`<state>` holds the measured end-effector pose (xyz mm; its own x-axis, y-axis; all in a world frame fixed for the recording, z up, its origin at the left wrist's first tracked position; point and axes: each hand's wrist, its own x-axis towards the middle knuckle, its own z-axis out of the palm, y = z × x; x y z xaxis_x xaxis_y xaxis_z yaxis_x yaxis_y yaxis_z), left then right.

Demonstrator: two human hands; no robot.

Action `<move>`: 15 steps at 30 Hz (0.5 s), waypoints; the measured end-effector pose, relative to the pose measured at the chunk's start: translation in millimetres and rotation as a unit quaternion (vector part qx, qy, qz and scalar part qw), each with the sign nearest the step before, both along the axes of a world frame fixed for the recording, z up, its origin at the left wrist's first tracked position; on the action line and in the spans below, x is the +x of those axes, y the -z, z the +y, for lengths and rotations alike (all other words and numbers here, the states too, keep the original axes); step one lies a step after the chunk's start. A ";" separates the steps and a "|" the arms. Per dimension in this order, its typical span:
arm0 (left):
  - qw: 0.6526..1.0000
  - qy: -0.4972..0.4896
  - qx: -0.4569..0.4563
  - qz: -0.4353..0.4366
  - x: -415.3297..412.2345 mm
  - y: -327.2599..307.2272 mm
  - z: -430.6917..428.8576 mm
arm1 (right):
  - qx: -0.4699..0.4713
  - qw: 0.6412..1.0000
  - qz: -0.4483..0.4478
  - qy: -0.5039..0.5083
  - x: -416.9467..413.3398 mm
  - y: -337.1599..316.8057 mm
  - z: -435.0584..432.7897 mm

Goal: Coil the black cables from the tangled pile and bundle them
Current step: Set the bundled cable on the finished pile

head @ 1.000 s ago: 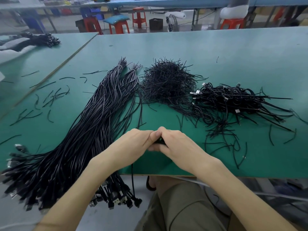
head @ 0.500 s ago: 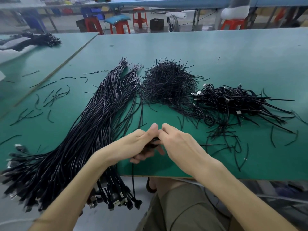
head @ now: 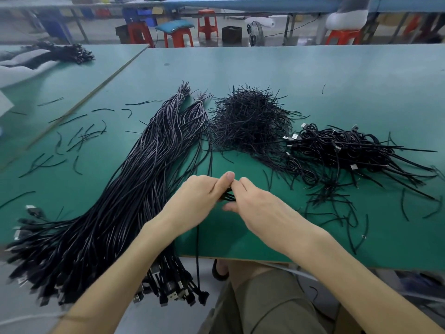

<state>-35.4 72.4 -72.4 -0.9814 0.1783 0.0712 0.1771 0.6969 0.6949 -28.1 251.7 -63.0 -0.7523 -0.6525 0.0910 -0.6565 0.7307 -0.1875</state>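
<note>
Here, near the table (head: 313,237) edge, the left hand (head: 197,201) and right hand (head: 260,208) both pinch a small cable coil (head: 227,196) between their curled fingertips. Its tail hangs over the edge. Farther left lies the long cable pile (head: 134,189), and far right the finished bundles (head: 349,150).

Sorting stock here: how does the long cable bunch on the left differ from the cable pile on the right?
The long cable bunch lies stretched out straight, plugs hanging past the near edge of the table; the right pile is wound into small coils, heaped wholly on it. The bunch runs far longer than the pile. Both are black with metal plugs.
</note>
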 end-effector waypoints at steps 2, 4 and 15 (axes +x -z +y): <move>0.999 0.023 0.006 -0.035 -4.1 2.0 -1.5 | 0.020 1.000 0.013 0.008 -1.8 -0.6 2.0; 0.996 0.053 0.019 -0.066 -6.5 3.6 -1.0 | 0.031 0.999 0.015 0.020 -5.3 0.1 3.7; 0.996 -0.024 0.087 -0.007 -29.8 11.8 -1.4 | -0.063 0.998 0.014 0.026 -42.1 -3.1 -12.0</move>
<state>-65.1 70.9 -84.2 -0.9897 0.1173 0.0826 0.1354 0.5735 0.8079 -70.2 239.7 -59.9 -0.7813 -0.5940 0.1918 -0.6240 0.7360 -0.2625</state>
